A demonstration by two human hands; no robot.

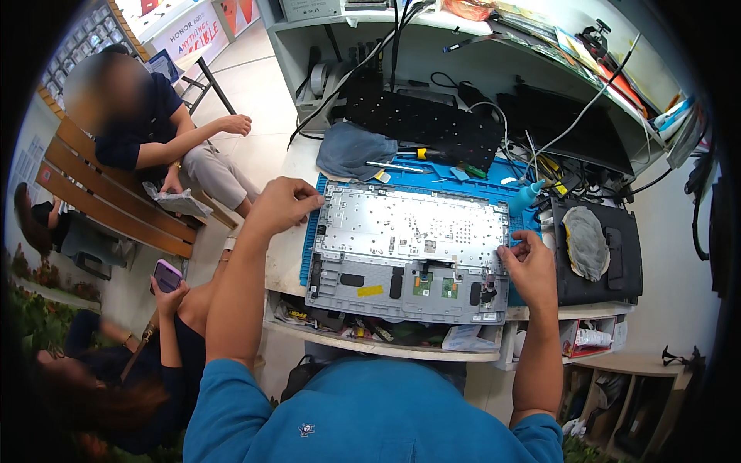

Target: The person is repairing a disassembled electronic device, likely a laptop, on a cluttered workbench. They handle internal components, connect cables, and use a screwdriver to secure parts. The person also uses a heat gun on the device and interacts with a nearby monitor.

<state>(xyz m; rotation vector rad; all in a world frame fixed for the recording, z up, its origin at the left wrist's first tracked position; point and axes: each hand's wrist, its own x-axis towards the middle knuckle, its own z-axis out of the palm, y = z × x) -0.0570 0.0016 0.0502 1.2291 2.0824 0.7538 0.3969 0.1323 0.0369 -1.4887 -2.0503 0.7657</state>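
Fingers narrowed, a person's left hand (287, 204) and right hand (531, 264) hold a laptop shell (409, 239) by its left and right edges, best kept level with even pressure.

1. A pale, large-tiled floor (258, 77) with thin grout lines lies brightly lit beyond the workspace.
2. A brown slatted wooden bench (116, 194) stands to the left.
3. Behind it are a small table with black legs (218, 86), a white printed display panel (189, 32) and a wall rack of small hanging packets (77, 50).
4. Green, red-flecked plants (35, 316) fill the left edge.
5. A plain off-white wall (668, 231) rises on the right, above an open light-wood cubby unit (641, 361).
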